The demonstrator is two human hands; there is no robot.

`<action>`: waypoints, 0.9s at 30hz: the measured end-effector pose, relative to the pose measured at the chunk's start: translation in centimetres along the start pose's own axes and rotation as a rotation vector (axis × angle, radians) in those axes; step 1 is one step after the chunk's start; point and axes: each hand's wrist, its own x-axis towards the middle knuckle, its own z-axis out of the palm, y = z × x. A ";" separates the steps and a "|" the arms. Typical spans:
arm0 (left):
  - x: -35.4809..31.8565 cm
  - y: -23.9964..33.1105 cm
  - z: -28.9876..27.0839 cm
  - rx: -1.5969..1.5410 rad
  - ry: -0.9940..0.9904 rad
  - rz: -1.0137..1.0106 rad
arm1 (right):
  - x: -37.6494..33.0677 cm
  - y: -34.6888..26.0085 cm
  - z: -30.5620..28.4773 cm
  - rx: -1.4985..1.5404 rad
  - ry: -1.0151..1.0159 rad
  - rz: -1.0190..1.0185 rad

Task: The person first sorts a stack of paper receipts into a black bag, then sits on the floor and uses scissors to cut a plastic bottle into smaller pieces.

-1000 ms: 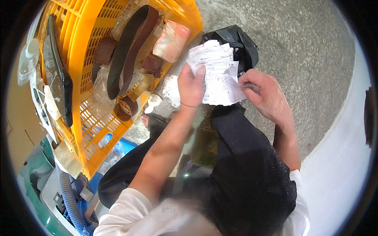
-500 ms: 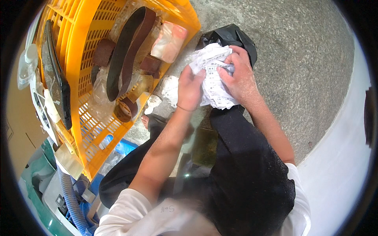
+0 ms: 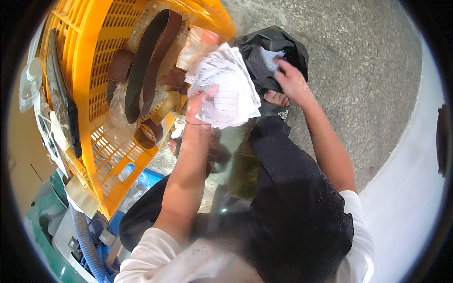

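While fanned white paper slips (image 3: 229,96) are pinched by the left hand (image 3: 198,104), firm pressure is needed against spilling; at the black plastic bag (image 3: 297,51), the grasp of the right hand (image 3: 293,82) cannot be told.

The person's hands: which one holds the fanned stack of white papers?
The left hand, its thumb on top of the white papers; the right hand is apart from them, at the black bag.

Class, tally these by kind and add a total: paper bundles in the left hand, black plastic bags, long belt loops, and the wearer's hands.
Paper bundle: 1
Black plastic bag: 1
Long belt loop: 1
Hands: 2 (left hand, right hand)
Total: 5
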 end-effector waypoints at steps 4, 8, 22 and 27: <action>0.0 0.1 0.0 -0.076 -0.023 0.049 | 0.9 1.2 -0.6 -0.255 0.164 0.062; 0.1 -0.5 0.4 -0.052 -0.056 -0.023 | 3.4 0.1 0.9 -0.424 -0.037 -0.264; 0.8 -0.8 -0.1 0.052 0.006 -0.063 | 6.6 5.6 1.0 -0.516 -0.078 0.133; 0.8 -0.4 0.1 0.057 -0.010 -0.045 | 5.0 6.0 1.1 -0.266 -0.138 0.081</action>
